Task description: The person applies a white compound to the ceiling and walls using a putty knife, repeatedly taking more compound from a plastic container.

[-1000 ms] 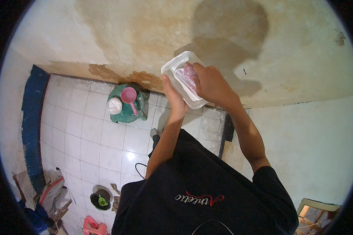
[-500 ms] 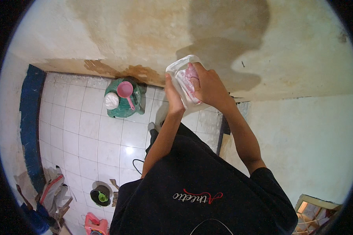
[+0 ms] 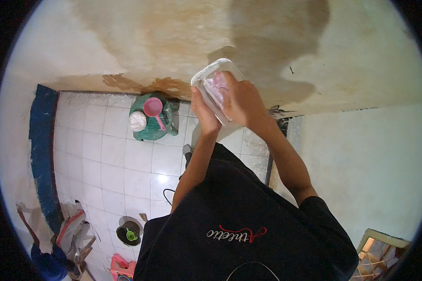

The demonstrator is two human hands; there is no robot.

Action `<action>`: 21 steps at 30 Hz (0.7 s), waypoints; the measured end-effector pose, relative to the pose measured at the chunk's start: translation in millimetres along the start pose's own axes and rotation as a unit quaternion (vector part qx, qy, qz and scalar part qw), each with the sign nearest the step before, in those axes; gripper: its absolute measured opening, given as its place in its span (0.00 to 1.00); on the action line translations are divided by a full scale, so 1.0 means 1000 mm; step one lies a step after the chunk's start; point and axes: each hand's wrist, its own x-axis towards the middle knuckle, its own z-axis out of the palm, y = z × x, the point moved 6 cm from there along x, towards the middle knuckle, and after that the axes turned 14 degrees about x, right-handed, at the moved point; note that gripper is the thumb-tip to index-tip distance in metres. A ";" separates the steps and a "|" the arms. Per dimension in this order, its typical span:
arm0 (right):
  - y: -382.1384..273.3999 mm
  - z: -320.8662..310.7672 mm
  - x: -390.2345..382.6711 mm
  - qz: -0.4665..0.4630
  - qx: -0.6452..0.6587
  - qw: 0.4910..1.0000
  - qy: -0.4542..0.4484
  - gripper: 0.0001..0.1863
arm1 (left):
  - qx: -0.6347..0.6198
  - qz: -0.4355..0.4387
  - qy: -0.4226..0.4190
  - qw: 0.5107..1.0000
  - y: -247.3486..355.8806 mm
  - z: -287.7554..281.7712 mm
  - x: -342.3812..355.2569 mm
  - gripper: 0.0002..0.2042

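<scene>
Pink piece (image 3: 215, 86) gripped inside white tub (image 3: 207, 70)

To the right of the green stool (image 3: 147, 134), the white tub is held by the left hand (image 3: 205, 112) — thumb at its rim, fingers hidden. On that same side of the stool, the white-smeared pink piece is clasped by the curled right hand (image 3: 244, 100) — within the tub. On the stool, a pink dipper (image 3: 153, 107) is set beside a round white bundle (image 3: 138, 121).

Shirt (image 3: 211, 201): black, plain cloth, loosely draped
Right sleeve (image 3: 321, 210): short, black, ending above the elbow
Chest lettering (image 3: 234, 235): flowing white script, red initial, red flourish
Lower front: thin pale curved line (image 3: 252, 262), nature unclear
Trouser leg (image 3: 188, 159): dark, mostly hidden
</scene>
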 end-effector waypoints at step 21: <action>-0.020 0.000 0.009 0.012 0.051 0.999 -0.007 0.19 | -0.059 -0.017 0.048 0.997 0.000 -0.028 0.011 0.30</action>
